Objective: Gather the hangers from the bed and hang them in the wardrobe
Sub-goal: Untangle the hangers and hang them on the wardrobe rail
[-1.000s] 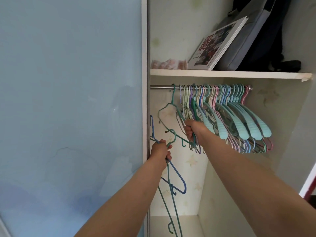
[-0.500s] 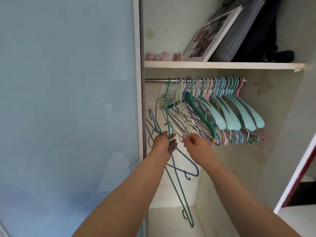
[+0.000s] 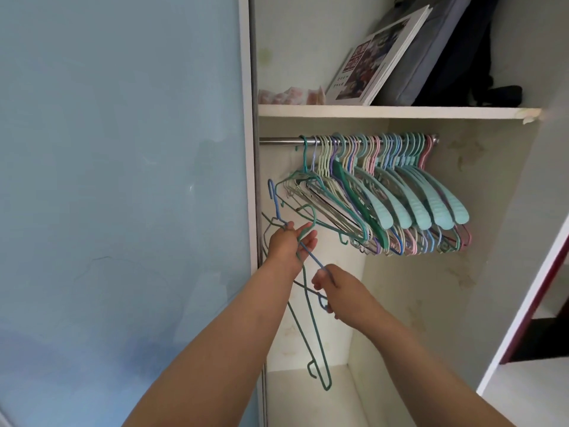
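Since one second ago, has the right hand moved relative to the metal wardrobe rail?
Yes. The right hand dropped away from the metal wardrobe rail and now grips the thin blue wire hanger lower down.

Hangers, hung lot [image 3: 400, 192]: a dense row in mint, teal, cream, lilac, pink and blue, hooked on the wardrobe's metal rod [image 3: 277, 140] under the shelf, bodies slanting down to the right; several broad ribbed mint ones sit at the right end. Hangers, loose lot: thin wire type, a blue hanger [image 3: 311, 257] and a green hanger [image 3: 314, 328], held below the rod's left end, the green one dangling hook-up with its long arm reaching the wardrobe floor area.
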